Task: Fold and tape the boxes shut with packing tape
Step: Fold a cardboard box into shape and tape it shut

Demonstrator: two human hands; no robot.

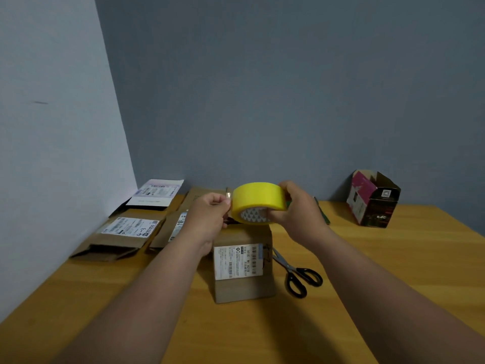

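A small brown cardboard box [244,282] with a white shipping label stands upright in the middle of the wooden table. Just above its top, my right hand [296,208] grips a yellow roll of packing tape [258,199], thumb in the core and fingers over the far side. My left hand [211,214] is at the roll's left edge and pinches the loose end of the tape between thumb and forefinger. The box's top is hidden behind the roll and my hands.
Black-handled scissors [296,271] lie right of the box. Several flattened cardboard boxes [123,235] with labels lie at the back left by the wall. An open dark and pink carton [372,200] stands at the back right. The wooden table [393,253] spreads around.
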